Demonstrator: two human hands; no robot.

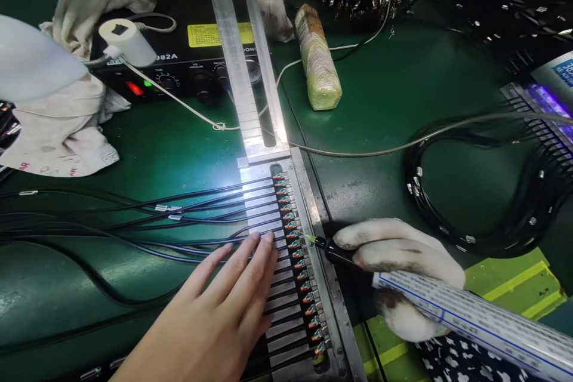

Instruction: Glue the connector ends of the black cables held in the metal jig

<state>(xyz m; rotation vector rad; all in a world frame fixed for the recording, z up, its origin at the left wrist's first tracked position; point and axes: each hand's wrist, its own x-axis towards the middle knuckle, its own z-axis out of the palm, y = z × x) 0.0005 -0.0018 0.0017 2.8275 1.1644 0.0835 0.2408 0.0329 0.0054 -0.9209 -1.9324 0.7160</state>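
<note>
from the head view, i can see the bare left hand (206,316) spread open, fingers laid over black cables (215,191) on the metal fixture (307,182), gripping nothing. the gloved right hand (394,245) is closed around a dispenser (333,250), whose thin tip hangs over the row of cable ends (297,245), about midway down. those ends sit side by side along the fixture, in the middle of the green table (367,83).

to do this well, i'd say keep the cables pressed flat so no end lifts, rest the right hand for steadiness, hold the tip close at an even slant without scraping the wires, and squeeze lightly so nothing runs onto the neighbouring end.

counting round: two hands, one dispenser, one fixture, one control box (183,80) behind it, one plastic-wrapped block (322,77), one large cable coil (505,245) off to the right. the cable ends are well over a dozen, but they crowd together too tightly for me to give a sure number, and the loose cables overlap too much to count.
</note>
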